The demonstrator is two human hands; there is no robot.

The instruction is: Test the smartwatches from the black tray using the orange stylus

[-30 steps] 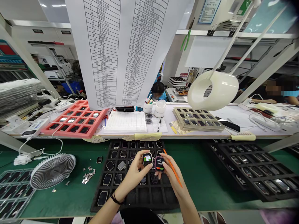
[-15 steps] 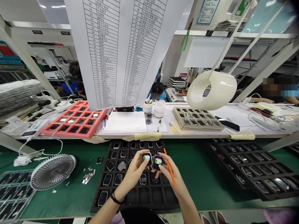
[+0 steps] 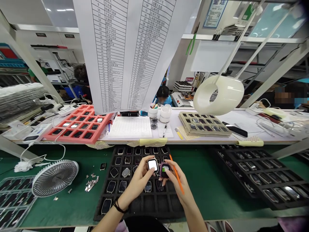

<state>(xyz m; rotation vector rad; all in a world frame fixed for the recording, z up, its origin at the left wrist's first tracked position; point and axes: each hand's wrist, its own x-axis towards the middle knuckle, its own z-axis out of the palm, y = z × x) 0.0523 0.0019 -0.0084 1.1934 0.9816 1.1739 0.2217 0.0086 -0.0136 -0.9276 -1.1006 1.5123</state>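
The left hand [image 3: 138, 180] pinches a smartwatch [image 3: 153, 165] with a lit white screen by its edges. Close beside it, the right hand [image 3: 178, 183] grips a second smartwatch [image 3: 164, 170] and an orange stick [image 3: 177, 176], both hands held above a black compartment tray [image 3: 142, 206].

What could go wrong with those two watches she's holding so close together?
The strapless smartwatch in the left hand might slip and fall onto the black tray below, perhaps scratching its lit screen. It could also bump the second smartwatch in the right hand, because they are very close together. The orange stick beside the right hand might scrape a screen too.
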